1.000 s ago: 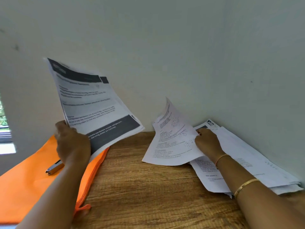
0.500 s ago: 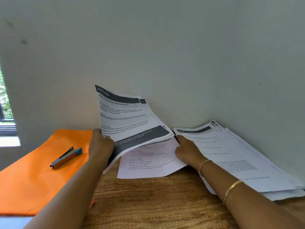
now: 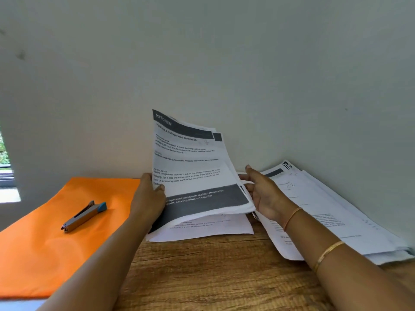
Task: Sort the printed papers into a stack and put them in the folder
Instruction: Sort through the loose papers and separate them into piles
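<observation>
– over at the table [image 3: 202, 277] by the wall [image 3: 224, 63], what did the person have in hand?
– a thin bundle of printed papers [image 3: 190, 167], tilted up off the wood. the top page was headed "kitchen", with dark bands at head and foot. the left hand [image 3: 149, 198] gripped the bundle's left edge, thumb curled over the front. the right hand [image 3: 265, 194] lay against the right edge, fingers nearly straight, clasping nothing that i could see.
– and the rest?
– one sheet [image 3: 213, 227] lay flat just under the bundle. a loose pile [image 3: 325, 209] fanned out along the wall on their right, edges all askew. the orange folder [image 3: 45, 243] lay flat on their left, well apart from that pile, with a stapler [image 3: 84, 215] resting on it.
– so how should the squaring have gone?
– i reckoned the left grip wanted slackening a little. then the bundle could stand on its bottom edge and be tapped down, with the flat right hand nudging the side true. those sheets looked limp and ready to curl, so a hard pinch would likely have creased them.
</observation>
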